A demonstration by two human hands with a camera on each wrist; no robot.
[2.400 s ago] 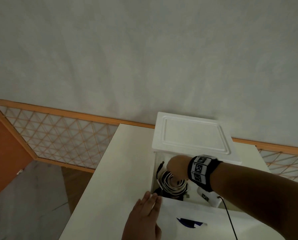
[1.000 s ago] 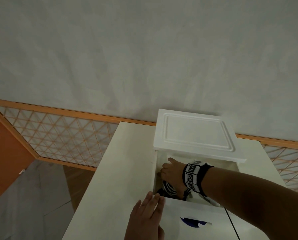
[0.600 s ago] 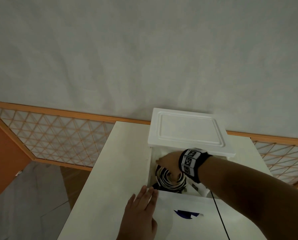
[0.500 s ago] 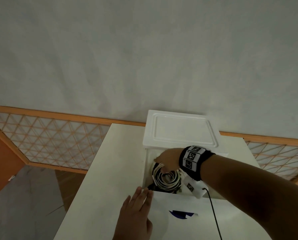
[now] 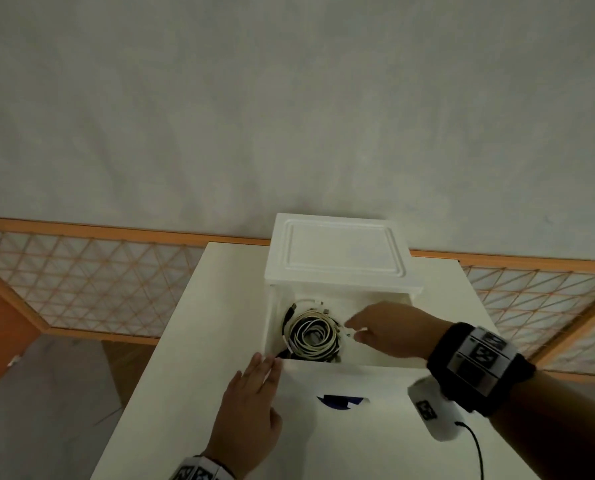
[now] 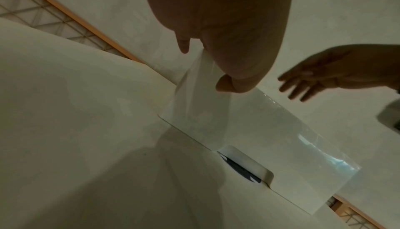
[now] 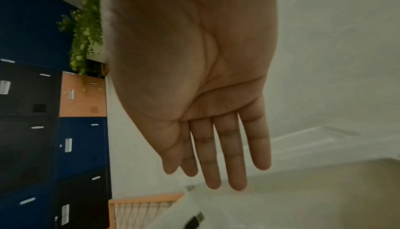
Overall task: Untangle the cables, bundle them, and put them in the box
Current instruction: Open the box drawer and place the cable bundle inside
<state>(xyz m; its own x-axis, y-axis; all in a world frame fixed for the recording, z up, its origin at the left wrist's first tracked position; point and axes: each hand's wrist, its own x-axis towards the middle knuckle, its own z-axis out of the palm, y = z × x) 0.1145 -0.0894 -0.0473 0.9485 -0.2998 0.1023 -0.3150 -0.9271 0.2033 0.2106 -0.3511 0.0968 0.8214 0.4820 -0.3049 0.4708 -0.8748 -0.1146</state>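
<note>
A coiled bundle of white and black cables lies in the left part of the pulled-out drawer of the white box. My right hand hovers just right of the coil, fingers straight and holding nothing; the right wrist view shows the same flat, bare palm, with a black plug below it. My left hand rests with straight fingers on the top left corner of the drawer front. The left wrist view shows its fingertips at that panel's edge.
The box stands at the far end of a white table, against a grey wall. An orange-framed lattice panel runs behind and beside the table. Blue, black and orange lockers stand off to the side.
My right hand has let go of the cable coil and drawn back to the right, opening flat. The coil now lies in the drawer. My left hand has stayed on the drawer front.
</note>
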